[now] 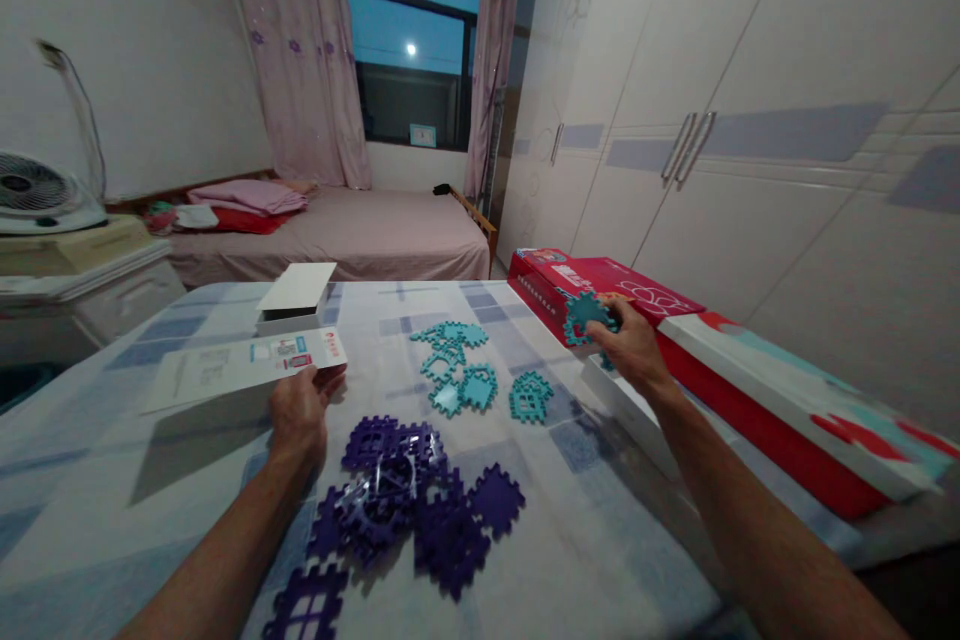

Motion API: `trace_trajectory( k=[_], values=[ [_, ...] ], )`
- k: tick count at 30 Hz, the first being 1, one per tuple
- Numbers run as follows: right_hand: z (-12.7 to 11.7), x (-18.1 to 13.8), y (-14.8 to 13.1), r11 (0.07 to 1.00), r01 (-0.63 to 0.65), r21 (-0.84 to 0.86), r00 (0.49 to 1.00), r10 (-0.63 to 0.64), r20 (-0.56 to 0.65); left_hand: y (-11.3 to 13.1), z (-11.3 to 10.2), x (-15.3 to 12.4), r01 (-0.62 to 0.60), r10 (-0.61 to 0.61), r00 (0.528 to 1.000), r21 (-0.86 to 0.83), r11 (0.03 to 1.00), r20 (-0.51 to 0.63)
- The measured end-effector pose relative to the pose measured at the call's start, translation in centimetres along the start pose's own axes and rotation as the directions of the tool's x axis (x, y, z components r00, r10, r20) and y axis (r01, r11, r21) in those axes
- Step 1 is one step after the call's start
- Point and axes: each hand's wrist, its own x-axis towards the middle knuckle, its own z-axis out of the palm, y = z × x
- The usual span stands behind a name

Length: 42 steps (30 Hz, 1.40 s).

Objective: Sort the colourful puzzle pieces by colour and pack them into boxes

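Note:
My left hand (300, 410) is closed on the near end of a long white instruction sheet (240, 365), which it holds lifted above the table. My right hand (626, 340) grips a teal puzzle tile (585, 315) at the edge of a red box (600, 285). Several teal tiles (469, 375) lie in a loose group in the middle of the table. A heap of purple interlocking tiles (409, 505) lies close to me, between my forearms. Both hands are apart from the purple heap.
The table carries a blue-and-white checked cloth (112, 480). A small white box (296, 298) sits at its far side. A long red and white box lid (787, 410) lies along the right edge. Behind are a bed (360, 230), a fan (37, 195) and white wardrobes (712, 120).

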Motion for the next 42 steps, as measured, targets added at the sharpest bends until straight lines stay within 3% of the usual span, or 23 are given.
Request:
trace_trajectory(
  k=[3,5,8,12,15,18,20,22,24,26,31,34,38,42],
  values=[
    [-3.5,-0.8,3.2,0.991,-0.064,-0.115,0.997,0.060,-0.041,0.2,0.1,0.0,0.007,-0.007,1.000,-0.007,1.000,-0.013],
    [-4.5,-1.6,5.1,0.981,-0.104,-0.161,0.994,0.100,-0.031,0.2,0.1,0.0,0.005,-0.006,1.000,-0.016,1.000,-0.020],
    [-4.6,-2.9,7.1,0.968,-0.142,-0.205,0.989,0.148,0.012,0.2,0.0,0.1,0.007,-0.008,1.000,-0.028,1.000,-0.021],
    [-4.2,-3.9,7.7,0.969,-0.183,-0.169,0.969,0.206,0.137,0.2,-0.1,0.1,0.004,-0.005,1.000,-0.032,0.999,-0.010],
    [-4.1,-4.2,6.8,0.977,-0.103,-0.189,0.982,0.130,0.138,0.1,-0.1,0.1,-0.012,0.012,1.000,-0.022,1.000,-0.005],
    [-3.2,-4.6,4.3,0.965,0.084,-0.250,0.996,-0.072,0.058,0.0,0.0,0.2,-0.012,0.012,1.000,0.003,1.000,-0.024],
    [-1.8,-5.1,2.0,0.966,0.191,-0.176,0.971,-0.160,0.177,-0.1,0.0,0.3,-0.018,0.018,0.999,0.008,1.000,-0.030],
    [0.3,-5.6,0.0,0.964,0.253,-0.081,0.895,-0.201,0.397,-0.2,0.0,0.2,-0.025,0.025,0.999,-0.007,1.000,-0.027],
    [2.5,-5.9,-1.4,0.956,0.277,-0.101,0.809,-0.175,0.561,-0.2,-0.1,0.2,-0.021,0.020,1.000,-0.018,1.000,-0.015],
    [4.4,-6.0,-2.0,0.938,0.276,-0.212,0.777,-0.088,0.624,-0.2,-0.1,0.1,-0.015,0.015,1.000,-0.014,1.000,-0.004],
    [6.3,-5.5,-1.0,0.914,0.222,-0.338,0.794,0.032,0.607,-0.4,-0.1,0.3,-0.022,0.022,1.000,0.000,1.000,0.009],
    [5.9,-5.0,-0.5,0.956,0.167,-0.243,0.803,0.011,0.595,-0.6,-0.2,0.6,-0.014,0.015,1.000,-0.010,1.000,0.021],
    [5.6,-4.0,-1.9,0.997,0.073,0.029,0.787,-0.076,0.612,-1.0,-0.3,0.9,-0.020,0.020,1.000,-0.005,1.000,0.022],
    [7.9,-3.5,-4.7,0.974,0.040,0.221,0.751,-0.175,0.636,-1.0,-0.3,0.9,-0.033,0.032,0.999,0.012,0.999,0.024]
  ],
)
